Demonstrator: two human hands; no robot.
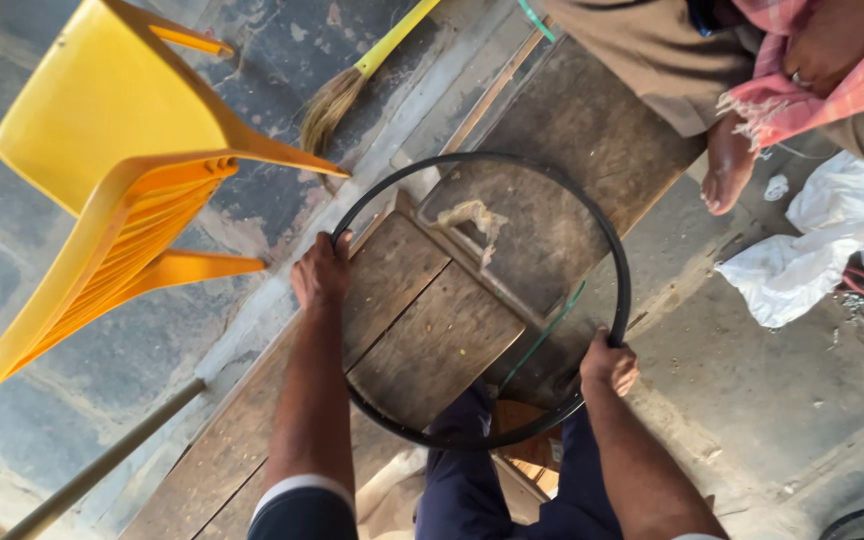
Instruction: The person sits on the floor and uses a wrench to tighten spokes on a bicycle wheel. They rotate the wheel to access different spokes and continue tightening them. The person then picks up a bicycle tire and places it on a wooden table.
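Hoop point(620, 262), thin, black, probably a light, stiff rim, held flat over wooden bench point(422, 330). Left hand point(320, 272) and right hand point(608, 364) clenched on opposite edges; best gripped there for balance. Yellow chair point(112, 150) alongside.

Matt black rubber hoop point(620, 260), rough weathered wooden bench point(432, 320), glossy yellow plastic chair point(102, 130).

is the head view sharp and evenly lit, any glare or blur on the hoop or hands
Head view: soft, even daylight with no hard shadows; the black hoop, left hand and right hand read sharp. No glare on the hoop; the white cloth at right is bright, nearly washed out. The yellow chair looks stretched toward the frame edge, a wide-angle effect.
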